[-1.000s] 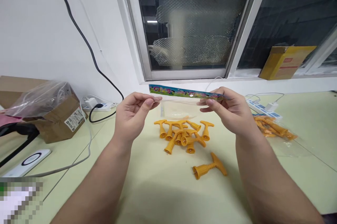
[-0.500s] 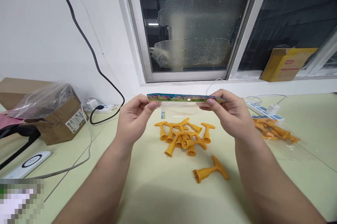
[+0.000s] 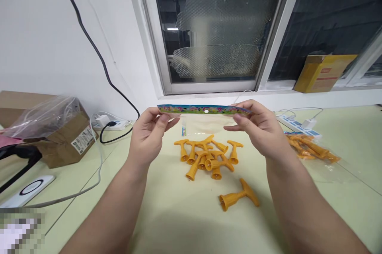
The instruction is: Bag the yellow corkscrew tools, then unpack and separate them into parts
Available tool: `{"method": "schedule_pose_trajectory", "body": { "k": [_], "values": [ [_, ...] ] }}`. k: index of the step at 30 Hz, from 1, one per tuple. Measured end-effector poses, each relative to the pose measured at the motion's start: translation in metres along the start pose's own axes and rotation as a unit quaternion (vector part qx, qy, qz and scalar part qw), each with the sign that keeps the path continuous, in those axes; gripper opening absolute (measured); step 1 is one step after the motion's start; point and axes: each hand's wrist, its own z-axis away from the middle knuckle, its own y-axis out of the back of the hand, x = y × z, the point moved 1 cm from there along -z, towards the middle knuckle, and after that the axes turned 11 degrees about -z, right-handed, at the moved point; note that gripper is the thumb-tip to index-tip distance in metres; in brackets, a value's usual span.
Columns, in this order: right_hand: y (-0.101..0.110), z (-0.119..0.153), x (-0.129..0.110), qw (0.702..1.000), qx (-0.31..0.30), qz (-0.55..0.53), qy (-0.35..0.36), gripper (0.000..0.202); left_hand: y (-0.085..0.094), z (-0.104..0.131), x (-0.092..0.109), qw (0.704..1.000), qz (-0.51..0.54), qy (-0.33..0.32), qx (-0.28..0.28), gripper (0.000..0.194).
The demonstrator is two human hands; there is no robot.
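Hands [image 3: 146,138] [image 3: 262,132] pinching printed bag header [image 3: 185,109] at both ends, clear film [image 3: 205,119] below (hardly discernible)

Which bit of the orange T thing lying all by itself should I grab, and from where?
Probably its narrow neck, coming down from above on the near side. The T-piece lies on its side, so fingers could close across the neck, with the wide cup end and the crossbar helping stop slips. The pile of other orange pieces lies beyond it.
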Motion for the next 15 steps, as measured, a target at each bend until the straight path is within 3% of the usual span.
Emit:
{"method": "schedule_pose_trajectory", "body": {
  "k": [5,7,11,15],
  "values": [
    [0.002,0.000,0.006,0.993,-0.070,0.034,-0.091,0.026,0.005,-0.008,-0.012,0.994,0.085,0.066,0.015,0.010],
    [0.003,-0.002,0.009,0.991,-0.064,0.043,-0.108,0.022,0.007,-0.011,-0.016,0.989,0.111,0.092,0.021,0.006],
    [0.009,-0.008,0.020,0.991,-0.027,0.054,-0.116,0.023,0.011,-0.016,-0.024,0.974,0.189,0.122,0.032,0.025],
    [0.015,-0.014,0.039,0.983,0.001,0.091,-0.156,0.046,0.013,-0.017,-0.035,0.962,0.211,0.167,0.040,0.036]
  ]
}}
